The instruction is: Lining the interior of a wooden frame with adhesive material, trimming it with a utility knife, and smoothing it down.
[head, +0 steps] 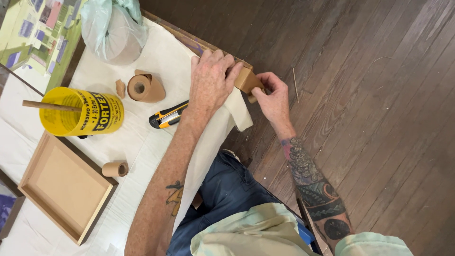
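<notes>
Wooden stick [51,106] inside yellow glue tub [80,113].

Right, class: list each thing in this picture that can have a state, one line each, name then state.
Left hand: pressed on the brown paper strip, grip closed.
Right hand: pinching the brown paper strip at the table edge.
Utility knife: lying flat, untouched.
Yellow tub: on its side, stick inside.
Large paper roll: lying, partly unwound.
Small paper roll: lying on its side.
Wooden tray: flat, open side up.

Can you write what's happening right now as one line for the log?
left hand: pressing brown paper tape at table edge | right hand: pulling tape end | nearby: utility knife, tape roll, yellow glue tub
</notes>
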